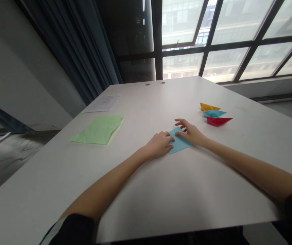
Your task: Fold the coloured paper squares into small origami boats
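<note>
A folded sheet of light-blue paper (180, 143) lies on the white table in front of me. My left hand (159, 144) holds its left side down, with the fingers curled and the fingertips and thumb on the paper. Over the right side is my right hand (192, 133), its fingers apart and raised while the thumb touches the paper near its upper edge. Beyond the right hand sit three folded paper boats in a row: a yellow one (210, 107), a blue one (214, 113) and a red one (218, 121).
Sheets of light-green paper (98, 130) lie to the left on the white table (146, 190). Behind them, near the left edge, is a printed white sheet (103, 103). A blue curtain (84, 44) and large windows (183, 23) stand past the far end.
</note>
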{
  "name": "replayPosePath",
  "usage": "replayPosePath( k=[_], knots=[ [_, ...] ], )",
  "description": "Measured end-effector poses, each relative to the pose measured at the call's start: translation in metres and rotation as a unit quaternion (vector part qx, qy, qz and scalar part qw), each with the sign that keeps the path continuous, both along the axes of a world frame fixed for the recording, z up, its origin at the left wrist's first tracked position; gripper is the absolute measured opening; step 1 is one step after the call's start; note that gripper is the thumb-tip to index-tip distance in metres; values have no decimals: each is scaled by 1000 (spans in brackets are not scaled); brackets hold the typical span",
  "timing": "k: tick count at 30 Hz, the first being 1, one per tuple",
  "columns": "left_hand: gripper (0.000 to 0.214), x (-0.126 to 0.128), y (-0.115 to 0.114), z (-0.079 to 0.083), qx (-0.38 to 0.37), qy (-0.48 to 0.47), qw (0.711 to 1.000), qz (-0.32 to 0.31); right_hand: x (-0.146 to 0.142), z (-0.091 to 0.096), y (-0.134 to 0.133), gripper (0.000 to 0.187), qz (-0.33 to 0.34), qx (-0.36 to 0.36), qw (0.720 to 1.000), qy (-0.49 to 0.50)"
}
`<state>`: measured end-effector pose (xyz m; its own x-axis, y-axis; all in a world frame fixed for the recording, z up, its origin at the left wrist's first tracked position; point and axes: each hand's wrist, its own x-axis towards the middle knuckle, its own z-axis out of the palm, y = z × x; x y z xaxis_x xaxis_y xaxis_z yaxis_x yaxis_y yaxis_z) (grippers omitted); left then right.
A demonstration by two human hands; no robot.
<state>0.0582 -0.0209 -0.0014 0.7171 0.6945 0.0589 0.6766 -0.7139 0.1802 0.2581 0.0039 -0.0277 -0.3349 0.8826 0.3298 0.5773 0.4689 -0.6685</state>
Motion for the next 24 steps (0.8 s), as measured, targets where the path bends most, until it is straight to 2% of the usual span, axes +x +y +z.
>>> replayPosePath(
  k=[3, 6, 11, 16, 24],
  knots=[
    [35, 1, -1, -5, 40, 40, 996, 61, 2, -5, 2, 40, -21, 103, 994, -43],
    [33, 1, 0, -8, 67, 60, 990, 109, 2, -11, 2, 31, 14, 140, 986, -84],
    [41, 2, 5, -19, 62, 34, 991, 115, -2, -18, 1, 28, 85, 123, 979, -140],
    [58, 0, 10, -28, -24, 48, 993, 102, -3, -18, 1, 37, 81, 103, 971, -198],
    [76, 1, 10, -28, -42, 68, 978, 191, -2, -15, -2, 48, 54, 38, 960, -271]
  ],
)
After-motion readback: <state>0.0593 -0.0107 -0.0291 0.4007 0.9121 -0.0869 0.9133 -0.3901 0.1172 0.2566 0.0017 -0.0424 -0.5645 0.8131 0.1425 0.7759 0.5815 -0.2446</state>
